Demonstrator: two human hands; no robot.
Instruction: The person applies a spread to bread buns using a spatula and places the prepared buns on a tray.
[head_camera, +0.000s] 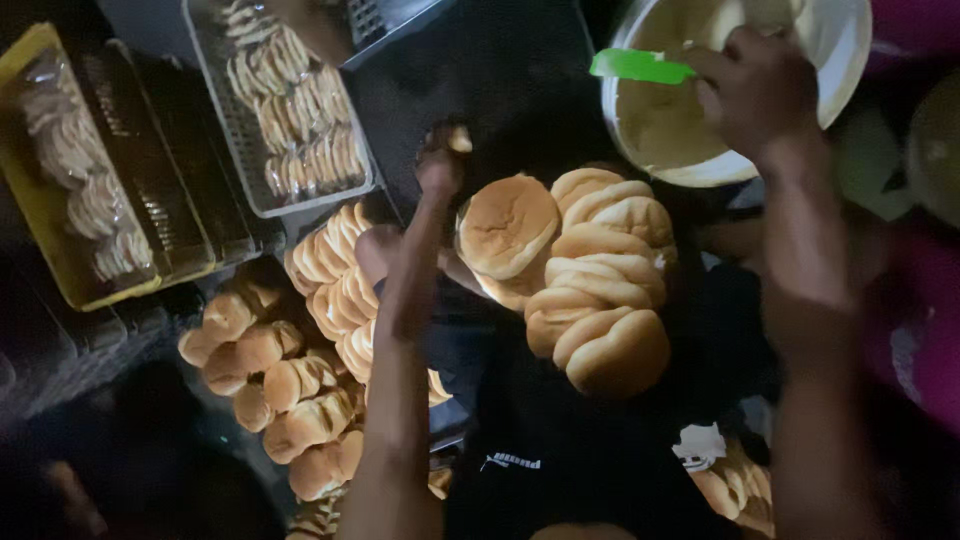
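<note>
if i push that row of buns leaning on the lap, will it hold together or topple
The row of buns would probably slide apart: the buns stand on edge, leaning on one another, nothing walling them in. They look puffy and light, so likely soft, denting under a firm grip. Their rounded tops suggest a loose one may roll. The left hand is nearest them.

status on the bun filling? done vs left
Done: filled buns fill the grey crate and yellow crate. In hand: right hand dips a green spatula into the cream bucket; left hand reaches forward. Left: a stack of plain buns.
</note>
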